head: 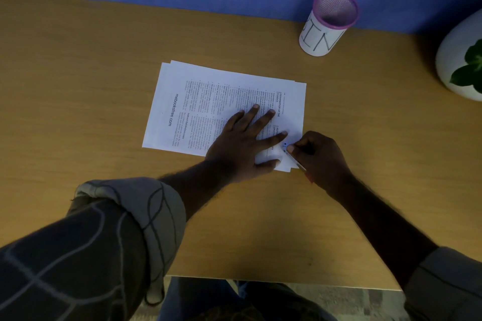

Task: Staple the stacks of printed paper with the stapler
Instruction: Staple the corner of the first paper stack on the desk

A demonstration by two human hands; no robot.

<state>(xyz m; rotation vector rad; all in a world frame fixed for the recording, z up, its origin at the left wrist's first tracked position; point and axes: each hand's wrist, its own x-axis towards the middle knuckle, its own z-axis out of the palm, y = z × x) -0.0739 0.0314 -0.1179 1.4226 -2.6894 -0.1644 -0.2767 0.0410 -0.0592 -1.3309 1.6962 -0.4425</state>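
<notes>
Left hand [242,143] flat, fingers spread, pinning white printed paper stack [208,101]; right hand [317,155] closed around slim metal stapler [293,157] at stack's near corner.

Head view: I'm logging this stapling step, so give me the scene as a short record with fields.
paper stack: flat on desk, sheets slightly fanned
left hand: palm down, fingers spread, pressing stack
right hand: closed on stapler, mostly hidden, at stack's near right corner
mesh cup: upright, far right
plant pot: right edge
</notes>
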